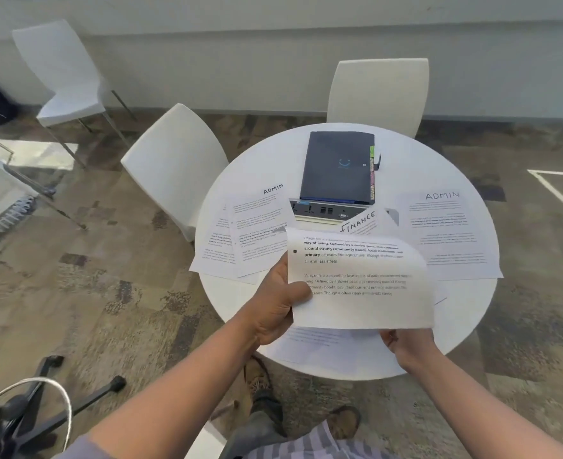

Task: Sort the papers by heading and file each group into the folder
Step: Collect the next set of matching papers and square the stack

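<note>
Printed sheet held up over a round white table (465, 313)

On the smooth tabletop lie flat white sheets headed ADMIN (445, 230) at the right and left (257, 230), a FINANCE sheet (359, 223), and a dark matte rectangular folder with coloured tabs (338, 167). The curling white printed paper (359, 283) is pinched at its left edge by the left hand (273, 306); the right hand (409, 347) grips its lower right corner.
</note>
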`<state>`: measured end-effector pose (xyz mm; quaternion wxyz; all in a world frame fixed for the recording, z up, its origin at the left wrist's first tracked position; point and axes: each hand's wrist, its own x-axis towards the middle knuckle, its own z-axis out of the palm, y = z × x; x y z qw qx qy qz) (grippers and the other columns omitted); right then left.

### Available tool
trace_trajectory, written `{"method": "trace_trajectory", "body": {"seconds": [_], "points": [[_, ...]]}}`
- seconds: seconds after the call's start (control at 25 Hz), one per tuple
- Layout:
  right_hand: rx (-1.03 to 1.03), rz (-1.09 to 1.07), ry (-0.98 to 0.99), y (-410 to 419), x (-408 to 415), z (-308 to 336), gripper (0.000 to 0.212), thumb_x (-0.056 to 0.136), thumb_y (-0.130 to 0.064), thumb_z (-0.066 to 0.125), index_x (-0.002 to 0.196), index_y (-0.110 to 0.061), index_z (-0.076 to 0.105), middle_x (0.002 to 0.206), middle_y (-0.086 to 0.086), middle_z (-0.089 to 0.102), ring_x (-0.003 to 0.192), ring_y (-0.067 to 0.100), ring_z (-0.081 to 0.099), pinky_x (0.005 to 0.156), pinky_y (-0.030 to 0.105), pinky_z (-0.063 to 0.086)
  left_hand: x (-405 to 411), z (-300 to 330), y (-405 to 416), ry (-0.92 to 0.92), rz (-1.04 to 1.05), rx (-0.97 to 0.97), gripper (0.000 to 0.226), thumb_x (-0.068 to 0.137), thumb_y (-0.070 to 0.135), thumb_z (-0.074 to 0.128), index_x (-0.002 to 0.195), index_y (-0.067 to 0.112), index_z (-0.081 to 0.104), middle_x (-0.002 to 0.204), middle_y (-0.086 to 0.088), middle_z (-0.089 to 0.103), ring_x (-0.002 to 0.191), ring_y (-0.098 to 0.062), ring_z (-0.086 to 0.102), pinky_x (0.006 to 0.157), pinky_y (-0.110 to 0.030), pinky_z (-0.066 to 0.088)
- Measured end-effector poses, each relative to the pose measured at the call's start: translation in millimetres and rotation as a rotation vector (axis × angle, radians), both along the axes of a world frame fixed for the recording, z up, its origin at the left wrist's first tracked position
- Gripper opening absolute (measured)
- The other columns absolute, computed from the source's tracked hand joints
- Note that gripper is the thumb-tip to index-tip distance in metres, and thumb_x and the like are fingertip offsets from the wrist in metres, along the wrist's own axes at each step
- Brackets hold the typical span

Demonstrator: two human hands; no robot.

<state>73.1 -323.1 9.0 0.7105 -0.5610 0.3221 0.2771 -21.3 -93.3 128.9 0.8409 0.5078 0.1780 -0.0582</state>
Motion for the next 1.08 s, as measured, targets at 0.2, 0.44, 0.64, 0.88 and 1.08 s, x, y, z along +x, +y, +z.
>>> {"method": "trace_trajectory", "body": {"seconds": [0.2, 0.44, 0.64, 0.88, 1.08], "points": [[0.174, 0.127, -0.076, 12, -2, 13, 0.031, 0.097, 0.009, 0.055, 0.091, -0.017, 0.07, 0.087, 0.006, 0.073, 0.076, 0.029, 0.065, 0.058, 0.037, 0.06, 10, -14, 17, 0.06, -0.009, 0.015, 0.065, 0.072, -0.011, 0.05, 0.133, 0.011, 0.056, 0.13, -0.02, 0.068, 0.115, -0.039, 0.067, 0.089, -0.047, 0.06], [0.184, 0.145, -0.078, 25, 5, 22, 0.021, 0.099, -0.008, 0.063, 0.115, 0.002, 0.073, 0.112, 0.015, 0.077, 0.102, 0.033, 0.075, 0.079, 0.05, 0.064, 2, -75, 33, 0.289, 0.072, 0.026, 0.068, 0.074, -0.006, 0.051, 0.136, 0.02, 0.058, 0.131, -0.011, 0.07, 0.126, -0.044, 0.061, 0.097, -0.057, 0.041], [0.204, 0.185, -0.078, 26, -2, 25, 0.026, 0.096, -0.001, 0.063, 0.121, 0.003, 0.07, 0.115, 0.017, 0.076, 0.099, 0.035, 0.075, 0.068, 0.044, 0.064, 0, -91, 40, 0.347, 0.054, 0.01, 0.04, 0.099, 0.016, 0.065, 0.139, 0.019, 0.058, 0.134, -0.012, 0.069, 0.123, -0.037, 0.065, 0.105, -0.067, 0.047], [0.201, 0.295, -0.153, 24, -4, 32, 0.029, 0.095, -0.004, 0.066, 0.124, -0.007, 0.072, 0.122, 0.017, 0.074, 0.11, 0.039, 0.071, 0.087, 0.058, 0.06, 7, -75, 64, 0.438, 0.051, 0.111, 0.056, 0.086, 0.031, 0.08, 0.136, 0.015, 0.06, 0.124, -0.007, 0.075, 0.117, -0.032, 0.07, 0.099, -0.056, 0.055], [0.274, 0.332, -0.186, 24, -10, 40, 0.029, 0.094, -0.009, 0.07, 0.122, -0.017, 0.073, 0.113, 0.008, 0.077, 0.097, 0.029, 0.074, 0.077, 0.046, 0.062, 24, -73, 48, 0.376, 0.297, 0.081, 0.044, 0.089, 0.002, 0.076, 0.13, 0.004, 0.061, 0.118, -0.014, 0.076, 0.104, -0.033, 0.075, 0.08, -0.047, 0.063]]}}
